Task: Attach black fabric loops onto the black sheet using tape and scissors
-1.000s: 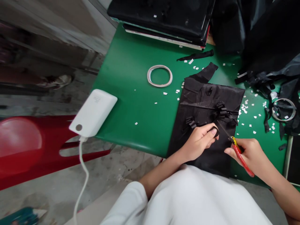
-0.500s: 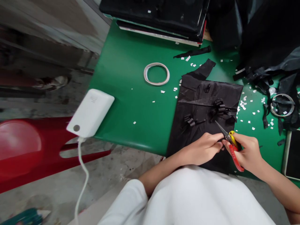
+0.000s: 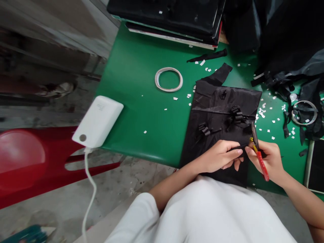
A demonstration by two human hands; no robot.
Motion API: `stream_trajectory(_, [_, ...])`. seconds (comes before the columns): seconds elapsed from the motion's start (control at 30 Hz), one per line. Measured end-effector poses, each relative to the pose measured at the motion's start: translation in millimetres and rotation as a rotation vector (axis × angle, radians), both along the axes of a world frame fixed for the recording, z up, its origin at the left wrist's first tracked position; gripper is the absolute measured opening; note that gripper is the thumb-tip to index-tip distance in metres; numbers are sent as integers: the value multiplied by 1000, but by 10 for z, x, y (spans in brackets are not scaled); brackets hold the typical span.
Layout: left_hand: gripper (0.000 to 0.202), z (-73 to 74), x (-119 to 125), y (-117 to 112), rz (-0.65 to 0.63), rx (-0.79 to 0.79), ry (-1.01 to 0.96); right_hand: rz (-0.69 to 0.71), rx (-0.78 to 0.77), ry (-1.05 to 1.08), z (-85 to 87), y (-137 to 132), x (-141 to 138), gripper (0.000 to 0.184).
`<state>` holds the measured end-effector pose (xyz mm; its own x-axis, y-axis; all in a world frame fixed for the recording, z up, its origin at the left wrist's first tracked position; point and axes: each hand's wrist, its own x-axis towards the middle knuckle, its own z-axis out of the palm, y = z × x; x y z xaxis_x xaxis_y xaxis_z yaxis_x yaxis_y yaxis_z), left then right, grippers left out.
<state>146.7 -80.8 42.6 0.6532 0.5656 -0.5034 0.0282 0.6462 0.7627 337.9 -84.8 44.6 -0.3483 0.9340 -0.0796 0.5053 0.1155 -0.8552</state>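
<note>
Between finger and thumb of my left hand (image 3: 225, 156) is a narrow black strip (image 3: 239, 147), its far end reaching my right hand (image 3: 269, 157). My right hand is closed around scissors (image 3: 261, 158) with red and yellow handles; their blades point away from me. Its fingertips meet near the strip's end, though whether they pinch it is hard to see. Both hands are over a flat black fabric piece (image 3: 205, 145) at the table's near edge. On that fabric lie two looped black bows (image 3: 205, 130), one (image 3: 237, 114) farther right.
A green table (image 3: 141, 118) bears a roll of tape (image 3: 169, 88), white paper bits and black scraps. At its left corner sits a white power bank (image 3: 98, 118) with a cable. Black-covered books (image 3: 164, 17) are stacked at the back; a red chair (image 3: 55, 158) stands left.
My right hand has turned the scissors, so the blades swing from pointing left to straight away from me. My hands have drawn slightly apart, with the black strip now showing between them.
</note>
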Motion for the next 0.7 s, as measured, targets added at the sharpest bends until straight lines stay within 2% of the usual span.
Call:
stream_trajectory(0.17, [31, 26, -37, 36, -46, 43, 50, 12, -30, 40, -30, 7, 12, 24])
stream_trajectory(0.43, [29, 88, -43, 26, -42, 109, 125, -12, -61, 25, -20, 1, 19, 28])
stream_trajectory(0.53, [28, 65, -31, 9, 49, 154, 129, -12, -51, 27, -16, 22, 40, 28])
stream_trajectory(0.7, [37, -7, -30, -37, 357, 169, 103, 21, -102, 47, 2, 62, 107, 34])
